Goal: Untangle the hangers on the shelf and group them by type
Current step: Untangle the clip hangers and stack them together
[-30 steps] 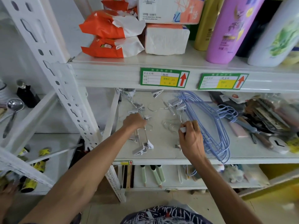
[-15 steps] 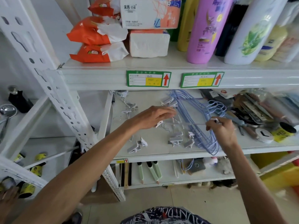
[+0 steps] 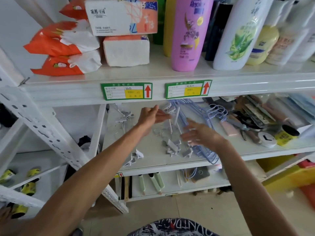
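Left grip (image 3: 151, 116), a person's bare hand, reaches in over the middle shelf (image 3: 153, 160) of a white steel rack. Its fingers are straight, its thumb is lifted, and it holds nothing. The fingertips are near a thin white bar (image 3: 176, 114) that stands tilted; whether they touch it cannot be told. Right grip (image 3: 201, 136), blurred, hovers with its fingers spread apart and empty. It hangs above a stack of blue wire hangers (image 3: 209, 155) and hides the middle of that stack.

The blue wire hangers lie from the back of the shelf to its front edge, right of centre. Just to their left, between the two grips and the front edge, sits a tangle of grey clip hangers (image 3: 172, 147). A separate clip hanger (image 3: 134, 158) lies near the front edge further left. Another clip hanger (image 3: 125, 116) lies toward the back left corner.

The front lip of the upper shelf (image 3: 68, 97) carries two green price labels (image 3: 126, 91) and cuts off the view of the back of the middle shelf. The right half of the middle shelf is crowded with a pink bar (image 3: 229, 129), a round white object (image 3: 266, 138), a yellow-labelled jar (image 3: 286, 136) and mixed tools behind them, all close beside the hooks of the blue wire hangers.

On the upper shelf stand orange tissue packs (image 3: 63, 48), white tissue packs (image 3: 122, 16), a pink bottle (image 3: 186, 34) and a white bottle (image 3: 238, 34). A perforated white post (image 3: 51, 133) slants across the left side.
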`<state>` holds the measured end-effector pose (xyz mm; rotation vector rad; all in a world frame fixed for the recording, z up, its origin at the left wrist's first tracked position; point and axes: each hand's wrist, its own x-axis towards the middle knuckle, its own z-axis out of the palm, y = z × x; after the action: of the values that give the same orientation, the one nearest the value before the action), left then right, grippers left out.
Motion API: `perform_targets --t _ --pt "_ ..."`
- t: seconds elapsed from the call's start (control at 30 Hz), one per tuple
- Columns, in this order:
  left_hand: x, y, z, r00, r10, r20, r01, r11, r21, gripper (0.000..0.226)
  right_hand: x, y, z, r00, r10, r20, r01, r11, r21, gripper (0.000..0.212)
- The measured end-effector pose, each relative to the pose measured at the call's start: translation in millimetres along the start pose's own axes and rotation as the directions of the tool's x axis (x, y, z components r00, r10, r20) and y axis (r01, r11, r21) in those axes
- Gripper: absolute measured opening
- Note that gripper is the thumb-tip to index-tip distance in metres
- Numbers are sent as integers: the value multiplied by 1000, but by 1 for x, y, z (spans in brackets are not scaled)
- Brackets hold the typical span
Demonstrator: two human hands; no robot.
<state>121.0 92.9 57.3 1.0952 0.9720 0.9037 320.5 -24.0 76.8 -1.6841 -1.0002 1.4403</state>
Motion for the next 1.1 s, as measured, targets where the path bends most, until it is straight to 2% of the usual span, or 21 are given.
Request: perform_targets --t 0.07,0.13,0.2,0.33,0.4,0.5,0.67,0.87,1.1 --pt "7 -16 -1 996 -76 -52 70 991 -116 45 3 3 20 991 56 119 -45 994 -98 63" --pt "14 -33 -4 985 -151 -80 129 964 -233 42 10 9 32 991 1 135 21 987 -162 51" --pt "17 -46 -12 972 -222 -80 188 933 -308 40 18 13 39 993 -55 105 82 959 -273 37" --pt "24 -63 -23 962 -272 -23 254 923 -290 32 42 17 45 998 -45 -41 24 918 -397 30" --pt "31 -68 -26 960 -273 -59 264 955 -137 25 49 20 48 991 -66 -120 0 877 -481 27" --pt "44 -81 -35 978 -171 -123 194 958 212 17 57 28 57 968 -153 -197 10 812 -584 26" --pt "54 -92 -42 991 91 -94 -19 810 586 9 61 43 70 938 -263 -227 66 777 -627 23" --pt "66 -93 -40 967 248 -59 -130 677 725 11 72 50 68 927 -304 -221 75 727 -683 22" --pt "90 -97 -34 973 209 -102 -57 639 767 12 88 42 69 923 -301 -240 31 679 -733 24"
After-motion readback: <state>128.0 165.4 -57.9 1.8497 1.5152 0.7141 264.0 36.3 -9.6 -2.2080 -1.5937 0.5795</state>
